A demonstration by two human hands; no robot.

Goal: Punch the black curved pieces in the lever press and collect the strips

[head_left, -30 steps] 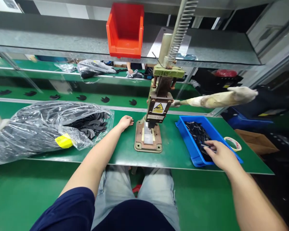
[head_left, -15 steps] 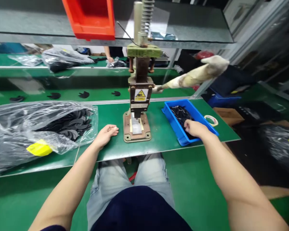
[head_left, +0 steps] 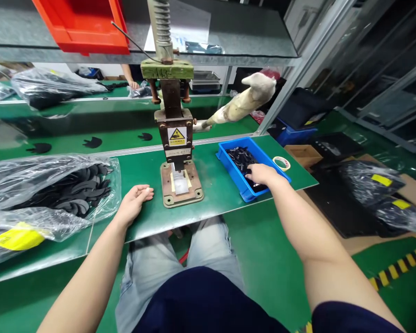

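Person's right hand point(head_left: 263, 175), now deeper in blue plastic bin point(head_left: 234, 178) of black parts point(head_left: 239, 157), grip unclear; left hand point(head_left: 133, 203) drawn back, fingers loosely curled.

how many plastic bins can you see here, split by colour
red bin: 1
blue bins: 2, the bench bin that the right hand reaches into, and the floor bin beyond the bench
total: 3
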